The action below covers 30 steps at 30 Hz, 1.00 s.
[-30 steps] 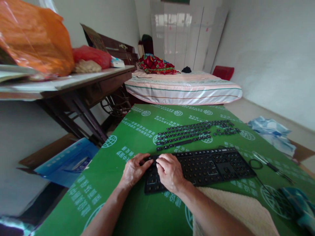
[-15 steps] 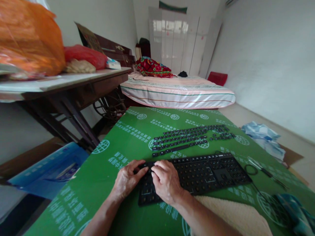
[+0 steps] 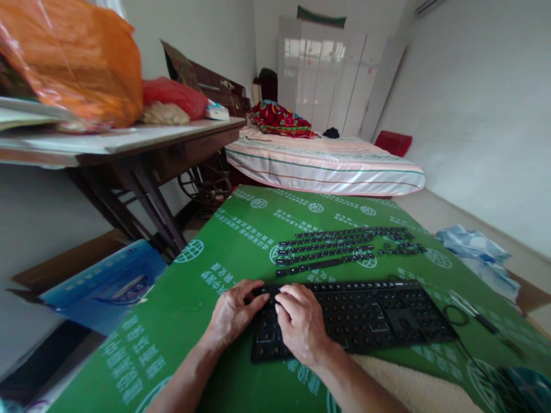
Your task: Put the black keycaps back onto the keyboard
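A black keyboard [image 3: 353,315], most of its keycaps off, lies slightly slanted on the green tabletop [image 3: 193,321]. My left hand [image 3: 236,310] grips its upper left corner, the thumb resting on top near the first keys. Just to the right, my right hand [image 3: 301,321] presses bent fingers together over the keyboard's left end. Whatever sits between those fingertips is hidden. Beyond the keyboard, loose black keycaps [image 3: 327,249] are laid out in several rows, and a smaller group of keycaps [image 3: 402,246] lies to their right.
A thin tool with a dark handle [image 3: 484,322] and the keyboard's cable [image 3: 469,350] lie at the right. A beige cloth [image 3: 413,384] is at the near edge. Left stands a table [image 3: 189,135] bearing an orange bag [image 3: 86,69]; a bed [image 3: 327,160] is behind.
The camera view has turned a little to the left, so everything appears further right. Both hands keep nearly the same place on the keyboard.
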Each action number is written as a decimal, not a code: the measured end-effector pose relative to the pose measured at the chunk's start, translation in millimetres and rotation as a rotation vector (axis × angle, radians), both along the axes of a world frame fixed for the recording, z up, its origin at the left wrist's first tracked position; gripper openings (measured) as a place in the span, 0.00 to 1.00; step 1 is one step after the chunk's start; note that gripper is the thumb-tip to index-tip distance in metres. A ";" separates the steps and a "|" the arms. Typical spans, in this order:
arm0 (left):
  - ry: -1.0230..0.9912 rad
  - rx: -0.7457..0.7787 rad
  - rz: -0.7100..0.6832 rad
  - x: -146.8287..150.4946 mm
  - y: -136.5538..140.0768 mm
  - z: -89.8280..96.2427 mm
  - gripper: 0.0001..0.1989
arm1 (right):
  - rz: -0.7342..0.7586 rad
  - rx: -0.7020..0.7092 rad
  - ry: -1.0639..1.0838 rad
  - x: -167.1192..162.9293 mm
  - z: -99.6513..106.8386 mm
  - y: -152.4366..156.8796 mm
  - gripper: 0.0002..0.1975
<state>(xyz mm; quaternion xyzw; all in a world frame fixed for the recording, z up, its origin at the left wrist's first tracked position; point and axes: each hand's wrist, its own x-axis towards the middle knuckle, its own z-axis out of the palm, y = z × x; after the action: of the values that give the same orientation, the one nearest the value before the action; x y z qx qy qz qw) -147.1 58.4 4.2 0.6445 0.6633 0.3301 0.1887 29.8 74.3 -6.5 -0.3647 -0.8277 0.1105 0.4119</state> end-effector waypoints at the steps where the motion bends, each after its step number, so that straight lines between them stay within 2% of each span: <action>1: 0.002 -0.002 0.000 0.2 -0.4 0.3 0.19 | 0.002 0.002 0.007 0.0 -1.1 0.3 0.09; 9: -0.026 -0.016 -0.021 0.6 -1.2 0.0 0.18 | 0.018 0.005 0.035 1.5 -2.4 0.2 0.10; 18: -0.052 -0.001 -0.034 1.6 -2.1 0.2 0.16 | 0.047 -0.055 0.205 7.4 3.4 0.5 0.11; 25: -0.066 0.003 -0.038 1.3 -3.3 0.9 0.16 | 0.062 -0.160 0.359 14.9 2.2 4.6 0.10; 30: -0.063 -0.020 -0.041 1.8 -4.1 3.1 0.17 | 0.026 -0.309 0.466 24.1 -8.0 13.3 0.08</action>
<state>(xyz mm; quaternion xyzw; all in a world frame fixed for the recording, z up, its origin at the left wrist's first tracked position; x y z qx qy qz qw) -145.4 54.2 7.4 0.6453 0.6470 0.3397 0.2228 54.0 87.6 -14.6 -0.3775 -0.6887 0.3213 0.5291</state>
